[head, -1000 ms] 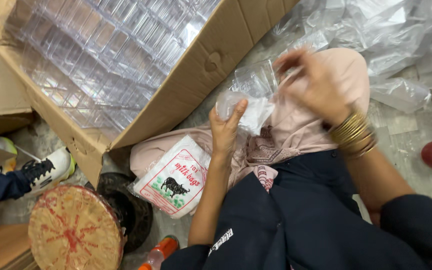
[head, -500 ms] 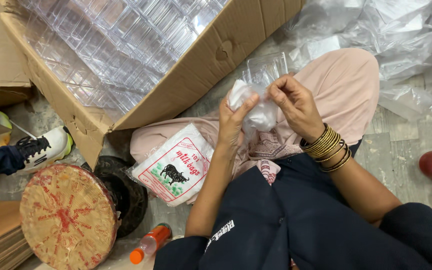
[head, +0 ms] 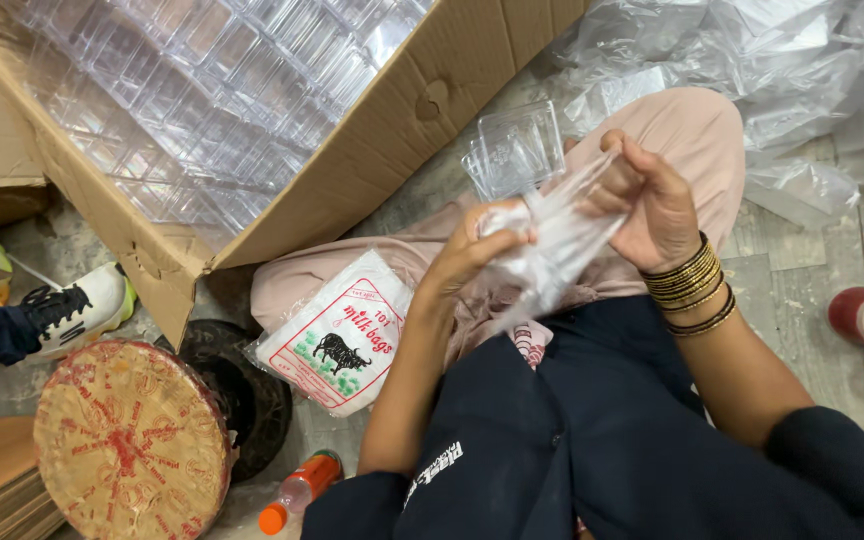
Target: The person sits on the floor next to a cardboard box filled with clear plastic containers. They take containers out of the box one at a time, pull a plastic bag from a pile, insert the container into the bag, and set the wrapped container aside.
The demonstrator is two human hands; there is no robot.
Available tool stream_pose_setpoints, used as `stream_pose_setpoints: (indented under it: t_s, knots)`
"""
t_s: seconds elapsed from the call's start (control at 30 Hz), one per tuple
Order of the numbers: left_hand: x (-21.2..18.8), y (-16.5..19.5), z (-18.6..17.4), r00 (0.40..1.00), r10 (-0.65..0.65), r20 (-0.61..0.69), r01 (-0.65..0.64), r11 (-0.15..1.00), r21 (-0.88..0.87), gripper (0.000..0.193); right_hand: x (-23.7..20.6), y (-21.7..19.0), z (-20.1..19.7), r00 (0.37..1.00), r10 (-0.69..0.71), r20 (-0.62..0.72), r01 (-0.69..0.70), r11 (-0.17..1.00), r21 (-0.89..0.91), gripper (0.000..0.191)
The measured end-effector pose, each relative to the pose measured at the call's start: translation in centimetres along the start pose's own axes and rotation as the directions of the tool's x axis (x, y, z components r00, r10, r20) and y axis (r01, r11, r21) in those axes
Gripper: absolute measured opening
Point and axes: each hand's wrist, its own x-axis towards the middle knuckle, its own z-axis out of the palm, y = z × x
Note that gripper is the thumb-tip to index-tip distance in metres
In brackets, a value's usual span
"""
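I see both hands raised over the lap, near the centre of the view. The left hand is clenched around the bunched lower end of a thin clear plastic bag. The right hand pinches the upper end of the same bag between thumb and fingers, so the film runs taut on a diagonal from the left hand up to the right hand. The bag therefore lies between the two hands and touches both. I cannot tell what, if anything, is inside it. Gold bangles sit on the right wrist.

Just beyond the hands, on the far side, a stack of clear plastic containers rests on the pink cloth covering the knee, apart from both hands. To the left and far, a large cardboard box lies tipped, filled with more clear containers. A printed packet of bags lies on the floor left of the left forearm. Nearer and further left are a round woven disc and an orange-capped bottle. Loose plastic sheeting covers the far right.
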Motion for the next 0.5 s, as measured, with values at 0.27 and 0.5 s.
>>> stream_pose_setpoints:
  t_s: [0.27, 0.5]
  knots:
    - [7.5, 2.8, 2.5, 0.924, 0.344, -0.169, 0.124, 0.148, 0.981, 0.072, 2.1, 4.0, -4.0, 0.893, -0.421, -0.159, -0.129, 0.099, -0.987, 0.042]
    - [8.6, 4.4, 1.7, 0.926, 0.274, -0.26, 0.199, 0.23, 0.953, 0.056, 3.3, 4.7, -5.9, 0.901, -0.365, -0.232, -0.095, 0.356, -0.93, 0.025]
